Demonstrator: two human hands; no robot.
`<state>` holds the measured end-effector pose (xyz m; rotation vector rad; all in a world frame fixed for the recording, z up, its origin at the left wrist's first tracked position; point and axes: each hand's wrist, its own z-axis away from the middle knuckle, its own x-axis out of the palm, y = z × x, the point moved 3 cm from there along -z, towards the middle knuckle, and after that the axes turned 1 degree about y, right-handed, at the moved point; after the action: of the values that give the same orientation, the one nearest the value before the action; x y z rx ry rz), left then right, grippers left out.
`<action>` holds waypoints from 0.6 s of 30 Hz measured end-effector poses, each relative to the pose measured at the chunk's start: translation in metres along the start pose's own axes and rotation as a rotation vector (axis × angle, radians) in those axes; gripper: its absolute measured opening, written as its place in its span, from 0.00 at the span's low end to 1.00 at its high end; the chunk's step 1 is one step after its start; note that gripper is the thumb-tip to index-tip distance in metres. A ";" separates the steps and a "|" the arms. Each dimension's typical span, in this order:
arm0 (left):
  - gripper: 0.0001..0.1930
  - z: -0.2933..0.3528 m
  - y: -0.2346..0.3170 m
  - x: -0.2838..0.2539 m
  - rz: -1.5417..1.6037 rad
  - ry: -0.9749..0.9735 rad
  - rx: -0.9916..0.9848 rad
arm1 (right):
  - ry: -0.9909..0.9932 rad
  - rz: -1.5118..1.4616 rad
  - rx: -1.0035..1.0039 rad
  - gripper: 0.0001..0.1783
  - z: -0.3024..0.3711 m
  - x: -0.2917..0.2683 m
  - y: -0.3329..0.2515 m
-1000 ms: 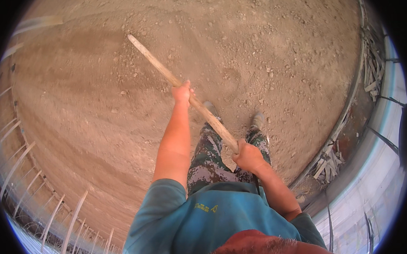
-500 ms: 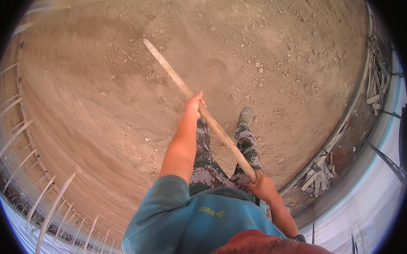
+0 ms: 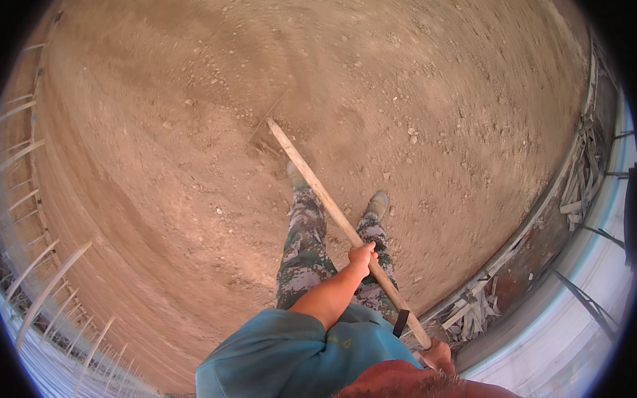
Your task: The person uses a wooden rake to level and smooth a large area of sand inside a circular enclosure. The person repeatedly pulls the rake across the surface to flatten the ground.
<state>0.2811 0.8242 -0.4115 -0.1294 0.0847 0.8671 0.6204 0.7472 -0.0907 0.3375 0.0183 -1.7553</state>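
A long-handled tool, by its look a rake (image 3: 319, 188), slants across in front of me with its pale wooden handle. At its far end, on the soil, a thin dusty crosspiece shows faintly, so its exact shape is hard to make out. Closed round the lower part of the handle is my left hand (image 3: 363, 257), in front of my right thigh. My right hand (image 3: 438, 354) grips the near end by my right hip, partly hidden by my body.
Loose brown soil (image 3: 193, 173) with small clods spreads around my boots (image 3: 379, 203). Along the right run a low edging, a heap of broken strips (image 3: 472, 313) and pale plastic sheeting (image 3: 567, 320). Several thin stakes (image 3: 52, 295) stand in a row at the left.
The handle has been drawn back toward my right hip, both hands moving down and right with it. The faint crosspiece has come into sight. My left boot now shows farther forward.
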 end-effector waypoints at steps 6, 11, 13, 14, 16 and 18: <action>0.10 -0.060 0.242 -0.047 0.108 0.050 0.216 | 0.088 0.082 -0.160 0.25 -0.089 -0.040 -0.211; 0.10 -0.031 0.519 -0.100 0.165 -0.051 0.528 | 0.156 -0.055 -0.409 0.25 -0.108 -0.116 -0.447; 0.11 0.016 0.607 -0.100 0.233 -0.015 0.624 | 0.179 -0.147 -0.486 0.26 -0.092 -0.150 -0.543; 0.12 0.034 0.651 -0.115 0.218 -0.004 0.696 | 0.144 -0.146 -0.556 0.26 -0.085 -0.169 -0.598; 0.20 0.065 0.716 -0.143 0.207 0.038 0.753 | 0.055 -0.139 -0.604 0.28 -0.055 -0.208 -0.713; 0.20 0.084 0.763 -0.169 0.173 0.064 0.829 | 0.070 -0.142 -0.756 0.26 -0.047 -0.228 -0.819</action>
<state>-0.4097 1.1971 -0.3677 0.6346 0.5114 0.9395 -0.1178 1.1507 -0.2227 -0.1613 0.7506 -1.7390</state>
